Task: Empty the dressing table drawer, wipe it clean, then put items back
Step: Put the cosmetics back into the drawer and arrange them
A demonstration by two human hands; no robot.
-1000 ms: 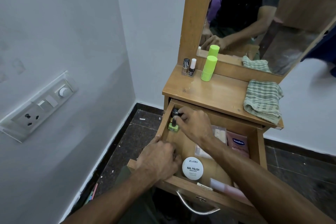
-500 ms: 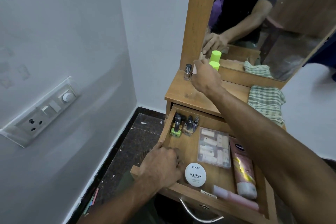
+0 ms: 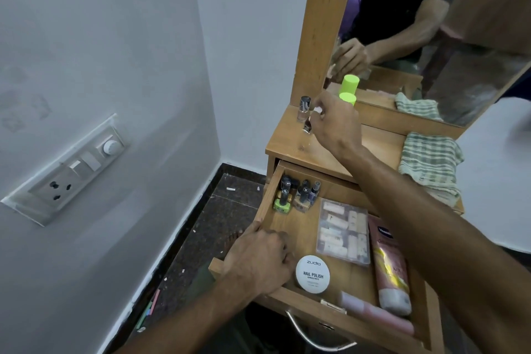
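The right hand is raised over the back left of the light-brown wooden dressing table top, its fingers curled around a small white-capped nail polish bottle. The bottle's long axis stands roughly upright, its base just above or touching the top; contact cannot be confirmed. A clear glass nail polish bottle with a dark cap stands upright just beside it, to the left, and a lime-green cylindrical container stands just behind the hand. By the task, this bottle appears to be moving between top and drawer; the direction cannot be determined.

The open wooden drawer lies directly below and nearer the person. The left hand grips its left wall, thumb outside and fingers curled over the rim, and is the nearer hand to the contents. In the back left corner a cluster of small nail polish bottles stands upright. Further contents: a clear plastic compartment box, a round white nail polish remover tin, a pink tube lying front to back, and a pale pink bottle along the front wall.

A folded green checked cloth rests at the right end of the top. A mirror rises behind. A white wall with a switch panel stands to the left; the floor is dark tile.
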